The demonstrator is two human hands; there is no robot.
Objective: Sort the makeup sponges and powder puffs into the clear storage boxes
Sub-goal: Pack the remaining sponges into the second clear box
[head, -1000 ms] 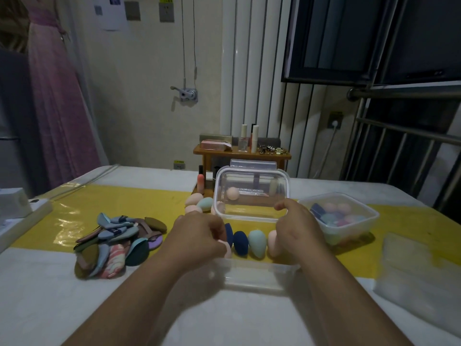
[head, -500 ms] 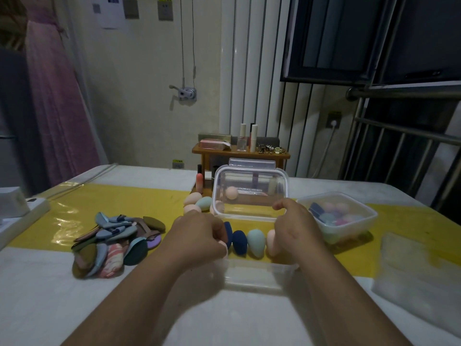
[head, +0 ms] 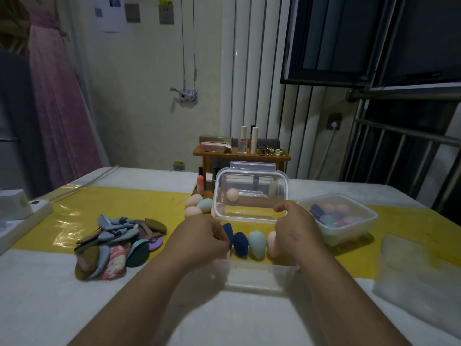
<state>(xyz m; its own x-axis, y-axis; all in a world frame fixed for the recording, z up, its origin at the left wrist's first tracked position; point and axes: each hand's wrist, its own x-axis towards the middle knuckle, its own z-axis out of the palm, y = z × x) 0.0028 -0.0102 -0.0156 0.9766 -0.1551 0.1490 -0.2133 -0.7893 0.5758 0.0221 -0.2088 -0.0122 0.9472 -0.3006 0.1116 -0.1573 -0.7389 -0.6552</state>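
Observation:
I hold a clear lid (head: 252, 196) tilted upright over the yellow mat. My right hand (head: 296, 231) grips its lower right edge with the thumb on the front. My left hand (head: 199, 238) is curled at its lower left corner. Below the lid stands a row of egg-shaped makeup sponges (head: 255, 243): two dark blue, one teal, one pink. A clear storage box (head: 257, 275) sits just in front of them. More pink and teal sponges (head: 199, 206) lie behind on the left. A pile of flat powder puffs (head: 117, 243) lies further left.
A second clear box (head: 369, 221) at the right holds several coloured sponges. Behind the lid stands a small wooden shelf (head: 240, 156) with bottles. A white power strip (head: 22, 216) lies at the left edge and another clear lid (head: 419, 270) at the right.

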